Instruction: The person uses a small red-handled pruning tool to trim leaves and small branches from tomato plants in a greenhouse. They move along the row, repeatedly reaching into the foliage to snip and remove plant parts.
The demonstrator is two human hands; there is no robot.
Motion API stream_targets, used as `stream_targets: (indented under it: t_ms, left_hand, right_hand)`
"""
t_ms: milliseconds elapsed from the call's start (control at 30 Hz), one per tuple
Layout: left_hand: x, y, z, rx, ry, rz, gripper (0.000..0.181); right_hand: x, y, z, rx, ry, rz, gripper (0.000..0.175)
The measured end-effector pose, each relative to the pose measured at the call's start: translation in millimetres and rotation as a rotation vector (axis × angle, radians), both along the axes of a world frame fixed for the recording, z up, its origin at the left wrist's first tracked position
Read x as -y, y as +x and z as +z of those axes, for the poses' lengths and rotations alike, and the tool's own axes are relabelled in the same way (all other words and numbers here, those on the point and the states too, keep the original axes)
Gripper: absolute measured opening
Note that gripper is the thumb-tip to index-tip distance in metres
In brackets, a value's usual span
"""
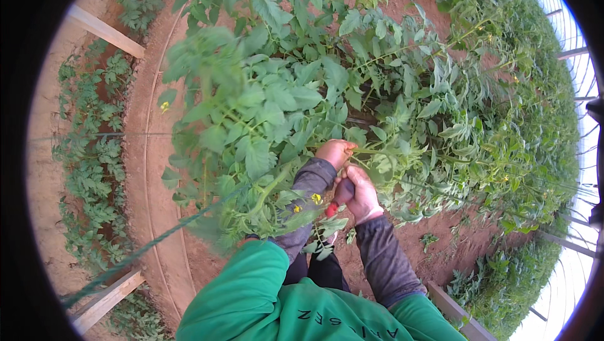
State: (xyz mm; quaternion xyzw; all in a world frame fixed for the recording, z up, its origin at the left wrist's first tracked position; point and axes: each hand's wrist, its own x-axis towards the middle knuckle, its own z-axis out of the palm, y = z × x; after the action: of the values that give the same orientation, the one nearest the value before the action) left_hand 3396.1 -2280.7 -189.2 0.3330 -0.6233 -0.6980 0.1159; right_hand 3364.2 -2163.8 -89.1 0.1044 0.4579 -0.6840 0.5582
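Note:
Both hands meet among tomato plants, in front of the body. My left hand has its fingers closed on a thin green tomato stem that runs off to the right. Just below it, close against it, my right hand has its fingers curled near the same stem, with a dark rounded thing with a red end at its palm; what that is cannot be told. A leafy shoot with yellow flowers hangs over my left forearm.
A green twine stretches from lower left towards the plants. Wooden posts stand at the left, and another at lower right. Dense tomato rows fill the right side, with reddish soil below and a thin pipe or hose along the left path.

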Motion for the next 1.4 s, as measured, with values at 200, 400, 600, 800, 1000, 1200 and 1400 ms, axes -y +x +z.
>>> stream_targets:
  t_ms: [200, 400, 600, 800, 1000, 1200, 1400]
  left_hand:
    - [-0.5, 27.7, 7.6, -0.140, -0.458, -0.110, 0.034]
    - [-14.0, 55.1, 33.2, -0.165, -0.190, -0.032, 0.026]
    - [-21.2, 73.1, 44.4, -0.077, 0.327, 0.207, 0.012]
    - [-13.5, 87.4, 33.1, -0.010, 0.420, 0.083, 0.015]
    - [-10.1, 96.9, 26.8, -0.071, 0.505, 0.051, 0.013]
    - [-6.0, 98.3, 36.9, -0.131, 0.524, 0.108, 0.015]
    - [0.2, 90.0, 41.5, -0.148, 0.409, 0.132, 0.013]
  right_hand:
    - [10.2, -22.3, -54.4, -0.367, 0.345, 0.064, 0.022]
    - [-14.9, -41.1, -105.4, -1.257, 0.262, 0.601, 0.027]
    - [-11.6, -82.3, -86.4, -1.653, 0.323, 0.805, 0.033]
    - [21.6, -60.3, -19.7, -1.206, -0.370, 0.845, 0.026]
    - [35.5, -56.8, -10.1, -0.579, -0.465, 1.178, 0.023]
    - [27.4, -52.4, -20.7, -0.475, -0.504, 0.839, 0.027]
    - [6.7, -47.1, -34.3, -0.451, -0.297, 0.535, 0.032]
